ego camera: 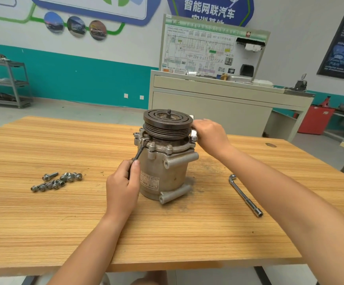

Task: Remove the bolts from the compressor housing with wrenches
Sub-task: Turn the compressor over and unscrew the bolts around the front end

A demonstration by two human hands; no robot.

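Head camera view, looking down over a wooden desk (43, 223). The compressor (167, 173) stands upright near the middle of the desk, well back from every edge, with its dark grooved pulley (168, 122) on top.

The left hand (123, 188) is closed around the handle of a dark wrench (139, 153). The wrench slants up to the flange (163, 148) on the compressor's left side, where its head sits over a bolt. The right hand (210, 134) reaches to the compressor's right side, its fingers curled against the pulley and flange there.

A cluster of loose bolts (57, 181) lies on the desk to the left, well apart from the compressor. To the right, an L-shaped socket wrench (245, 195) lies flat, untouched, clear of the right edge.

Bare wood stretches between the forearms to the desk's near edge. Behind the desk, across open floor, stand a beige cabinet (218, 105) and a metal shelf rack (9, 83) at far left.
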